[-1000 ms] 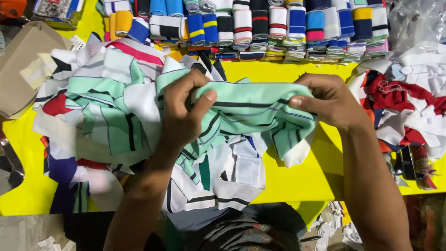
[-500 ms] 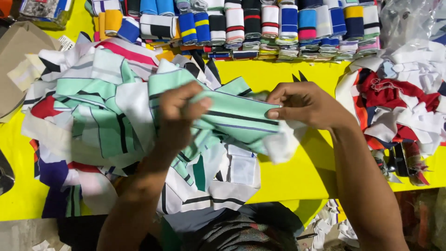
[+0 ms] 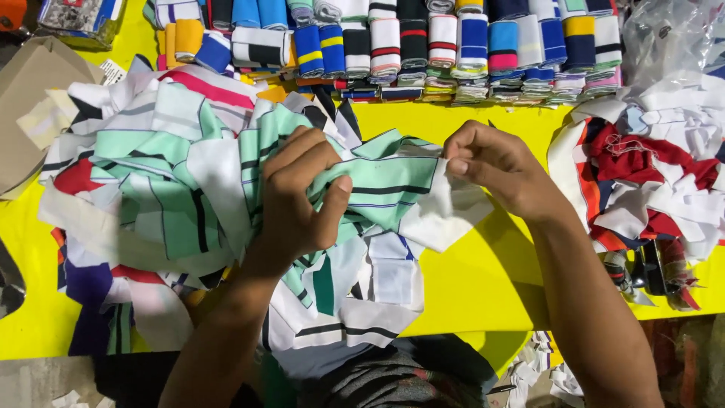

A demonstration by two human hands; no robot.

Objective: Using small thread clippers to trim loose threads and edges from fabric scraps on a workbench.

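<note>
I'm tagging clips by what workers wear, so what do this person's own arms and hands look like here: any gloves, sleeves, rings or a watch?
Both are bare. The left hand and the right hand wear no gloves, and no rings show on the fingers in view. Neither wrist carries a watch or band, and no sleeve covers either forearm down to the bottom edge of the picture.

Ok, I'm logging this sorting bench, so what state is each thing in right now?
Left hand: closed, gripping the mint-green striped knit strip.
Right hand: pinching the strip's white end.
Strip: stretched between both hands.
Folded striped collars: stacked in a row.
Loose strip pile: jumbled.
Red-and-white pile: tangled.
Yellow table: partly covered.
</note>
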